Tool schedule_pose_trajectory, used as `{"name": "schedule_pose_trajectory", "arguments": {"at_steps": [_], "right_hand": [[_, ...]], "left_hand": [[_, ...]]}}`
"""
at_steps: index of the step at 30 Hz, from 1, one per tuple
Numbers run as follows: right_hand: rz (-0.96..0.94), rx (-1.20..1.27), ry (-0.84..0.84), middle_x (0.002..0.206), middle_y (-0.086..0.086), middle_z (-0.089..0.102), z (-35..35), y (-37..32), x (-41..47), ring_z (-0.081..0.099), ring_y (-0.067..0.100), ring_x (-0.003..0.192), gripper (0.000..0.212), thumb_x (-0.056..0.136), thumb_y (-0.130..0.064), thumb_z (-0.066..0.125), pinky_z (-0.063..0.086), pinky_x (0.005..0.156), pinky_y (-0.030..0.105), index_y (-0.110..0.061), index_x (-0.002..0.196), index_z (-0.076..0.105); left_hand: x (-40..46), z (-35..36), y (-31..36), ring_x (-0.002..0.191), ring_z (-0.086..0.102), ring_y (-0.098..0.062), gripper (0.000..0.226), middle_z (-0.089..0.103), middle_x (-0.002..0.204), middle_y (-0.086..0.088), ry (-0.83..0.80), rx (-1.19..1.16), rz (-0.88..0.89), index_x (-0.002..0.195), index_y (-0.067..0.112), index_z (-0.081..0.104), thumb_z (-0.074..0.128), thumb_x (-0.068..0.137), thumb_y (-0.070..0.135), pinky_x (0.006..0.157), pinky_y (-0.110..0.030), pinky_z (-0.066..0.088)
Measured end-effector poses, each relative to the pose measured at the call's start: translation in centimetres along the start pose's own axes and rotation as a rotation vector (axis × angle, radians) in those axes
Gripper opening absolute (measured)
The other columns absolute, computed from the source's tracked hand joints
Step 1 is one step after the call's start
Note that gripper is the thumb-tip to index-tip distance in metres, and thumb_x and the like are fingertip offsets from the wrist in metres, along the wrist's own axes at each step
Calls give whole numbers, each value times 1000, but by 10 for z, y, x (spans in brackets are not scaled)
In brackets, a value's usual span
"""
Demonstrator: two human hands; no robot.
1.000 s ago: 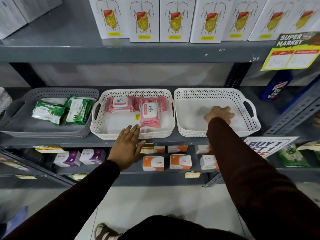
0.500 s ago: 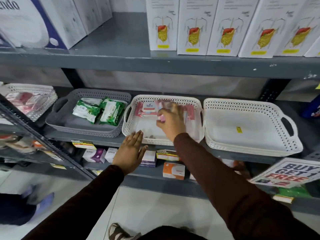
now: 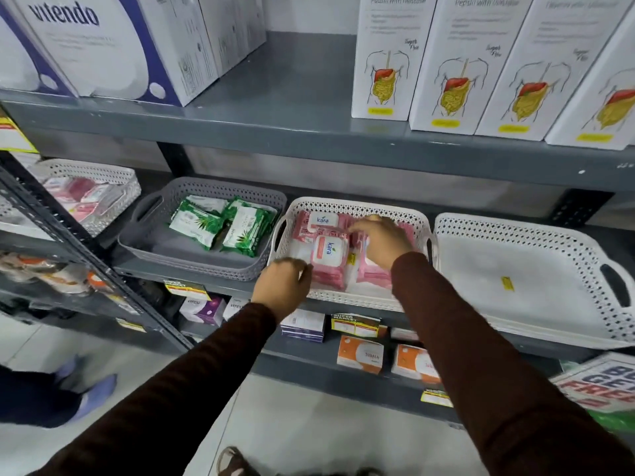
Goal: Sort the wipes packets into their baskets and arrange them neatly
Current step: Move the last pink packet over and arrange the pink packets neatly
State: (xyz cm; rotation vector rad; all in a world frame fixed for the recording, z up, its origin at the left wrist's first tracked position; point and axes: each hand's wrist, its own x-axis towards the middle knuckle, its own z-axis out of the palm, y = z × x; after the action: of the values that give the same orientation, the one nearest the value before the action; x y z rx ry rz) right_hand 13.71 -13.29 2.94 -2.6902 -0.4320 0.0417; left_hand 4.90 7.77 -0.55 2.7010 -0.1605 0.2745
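Pink "kara" wipes packets (image 3: 328, 255) lie in the middle white basket (image 3: 357, 205) on the grey shelf. My right hand (image 3: 381, 240) is inside that basket, fingers closed over the top of the right-hand pink packet (image 3: 372, 274). My left hand (image 3: 281, 286) is at the basket's front-left rim, fingers curled over it and touching the front pink packet's corner. Left of it, green wipes packets (image 3: 220, 226) lie in a grey basket (image 3: 206, 267). The white basket on the right (image 3: 515, 235) holds only a small yellow sticker.
Another white basket (image 3: 89, 171) with pink packets sits on the adjoining rack at far left, behind a slanted steel post (image 3: 86, 255). Tall white boxes (image 3: 443, 63) stand on the shelf above. Small orange and purple boxes line the shelf below. Someone's feet are at lower left.
My right hand left the right basket and came over into the middle basket onto the pink packets. My left hand went from flat to curled at the rim. The view shifted left.
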Motion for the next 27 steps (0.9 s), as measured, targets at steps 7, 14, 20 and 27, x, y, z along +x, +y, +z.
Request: {"name": "schedule_pose_trajectory", "arguments": {"at_steps": [7,14,20,27], "right_hand": [[82,-1,-237,148,8,45,-1,41,-6,41,29,135,89,65,-7,86,33,111,32,-23,143,47],[75,75,-111,148,8,48,8,49,-7,45,29,135,102,61,-4,87,37,114,36,-22,148,38],[129,94,-160,140,8,56,6,48,-11,56,29,122,93,58,-12,91,46,102,31,-18,141,47],[262,56,-177,131,13,59,7,37,-7,57,30,118,69,70,-36,85,46,98,33,-7,126,58]], "left_hand": [[60,29,31,92,59,-23,69,62,110,-13,-178,127,-159,113,11,56,40,84,71,85,-35,53],[73,49,18,93,62,-25,74,61,109,-10,-205,56,-224,125,15,50,63,72,65,85,-42,56],[68,49,5,92,62,-24,61,61,109,-7,-212,-21,-222,115,21,55,74,68,55,87,-43,56],[39,37,27,112,57,-30,45,56,130,-15,43,97,27,126,7,54,57,92,37,93,-45,51]]}}
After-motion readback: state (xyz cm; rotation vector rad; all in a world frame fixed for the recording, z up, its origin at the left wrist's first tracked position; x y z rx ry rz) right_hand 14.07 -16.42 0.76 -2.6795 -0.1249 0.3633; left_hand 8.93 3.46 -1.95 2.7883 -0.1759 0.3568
